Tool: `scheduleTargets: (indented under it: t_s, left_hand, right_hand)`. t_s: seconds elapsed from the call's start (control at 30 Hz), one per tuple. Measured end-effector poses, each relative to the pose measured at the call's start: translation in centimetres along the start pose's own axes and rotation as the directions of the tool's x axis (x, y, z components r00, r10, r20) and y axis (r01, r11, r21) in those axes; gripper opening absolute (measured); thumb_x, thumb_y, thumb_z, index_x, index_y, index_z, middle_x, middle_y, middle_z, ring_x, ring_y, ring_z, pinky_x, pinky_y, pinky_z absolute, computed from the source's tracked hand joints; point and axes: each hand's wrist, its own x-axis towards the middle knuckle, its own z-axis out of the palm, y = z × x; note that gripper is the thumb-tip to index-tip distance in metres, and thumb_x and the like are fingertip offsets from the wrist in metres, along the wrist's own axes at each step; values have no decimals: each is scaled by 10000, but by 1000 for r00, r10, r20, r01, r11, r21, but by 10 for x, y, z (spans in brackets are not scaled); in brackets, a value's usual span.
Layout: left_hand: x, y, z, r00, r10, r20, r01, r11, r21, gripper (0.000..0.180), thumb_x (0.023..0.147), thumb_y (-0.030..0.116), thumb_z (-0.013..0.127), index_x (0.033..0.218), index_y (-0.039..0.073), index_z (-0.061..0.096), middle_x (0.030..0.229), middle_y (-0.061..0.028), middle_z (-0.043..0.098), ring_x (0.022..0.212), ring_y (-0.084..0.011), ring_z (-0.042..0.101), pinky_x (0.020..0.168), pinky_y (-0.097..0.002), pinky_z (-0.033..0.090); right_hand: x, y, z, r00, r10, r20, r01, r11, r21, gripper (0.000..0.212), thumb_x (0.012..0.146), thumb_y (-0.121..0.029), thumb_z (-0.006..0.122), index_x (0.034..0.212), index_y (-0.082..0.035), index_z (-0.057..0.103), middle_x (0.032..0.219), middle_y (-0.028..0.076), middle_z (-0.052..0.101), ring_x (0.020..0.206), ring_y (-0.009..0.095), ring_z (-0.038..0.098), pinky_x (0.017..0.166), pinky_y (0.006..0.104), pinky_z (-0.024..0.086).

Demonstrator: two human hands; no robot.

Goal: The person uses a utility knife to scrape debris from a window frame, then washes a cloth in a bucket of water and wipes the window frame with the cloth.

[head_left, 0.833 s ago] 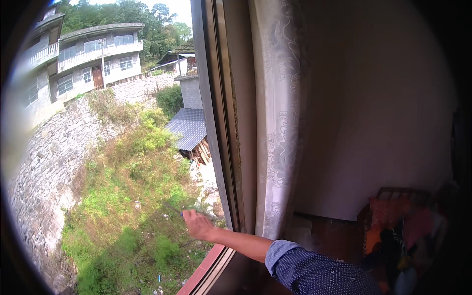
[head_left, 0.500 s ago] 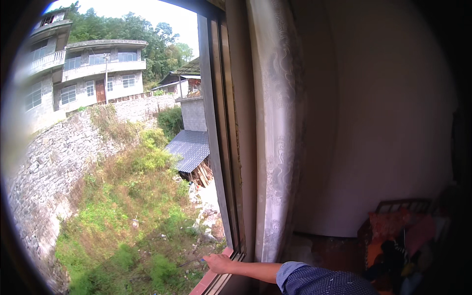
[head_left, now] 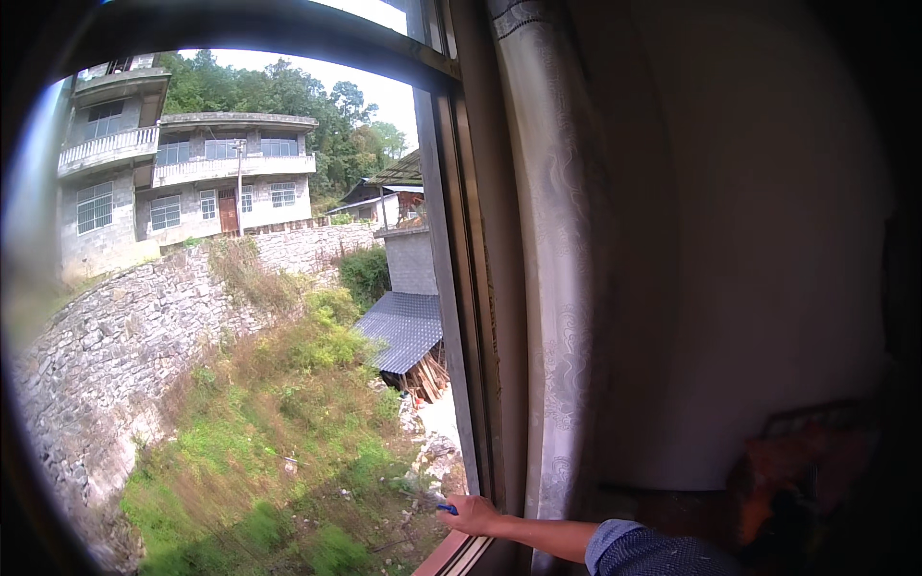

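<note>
My right hand (head_left: pixel 473 516) reaches out over the window sill (head_left: pixel 449 554) at the lower middle, close to the right side of the window frame (head_left: pixel 471 317). Its fingers are closed around a small blue object (head_left: pixel 447 509), whose end sticks out past the fingertips; its kind is too small to make out. The bare forearm comes from the lower right, below a dark patterned sleeve with a light blue cuff (head_left: pixel 610 543). My left hand is out of the picture.
A pale patterned curtain (head_left: pixel 562 307) hangs just right of the frame. Outside and below lie a weedy slope (head_left: pixel 279 451), a stone wall (head_left: pixel 106 336) and a shed roof (head_left: pixel 403 329). In the dim room, a chair with reddish cloths (head_left: pixel 802 451) stands at the right.
My view has tilted up and turned left, so the window's top bar now shows and the scene sits lower and further right. The blue object shows more plainly in my right hand.
</note>
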Motion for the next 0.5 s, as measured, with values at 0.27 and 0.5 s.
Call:
scheduleTargets:
  t_s: [0.27, 0.5]
  left_hand:
    - [-3, 2, 1, 998, 54, -25, -54, 998, -21, 361, 857, 140, 474, 1122, -49, 628, 1051, -174, 675, 870, -256, 660, 745, -362, 551]
    - [-14, 1, -7, 992, 93, -88, -96, 995, -37, 357, 854, 130, 494, 1137, -48, 621, 1061, -166, 671, 887, -253, 658, 763, -360, 550]
  right_hand:
    - [-44, 29, 56, 964, -184, 193, 156, 976, 154, 415, 909, -455, 561, 996, -61, 655, 888, 200, 666, 865, 337, 658, 745, 412, 507]
    - [-124, 19, 119, 949, -260, 178, 223, 954, 202, 304, 815, -346, 636, 940, -72, 676, 818, 190, 666, 791, 340, 669, 708, 437, 524]
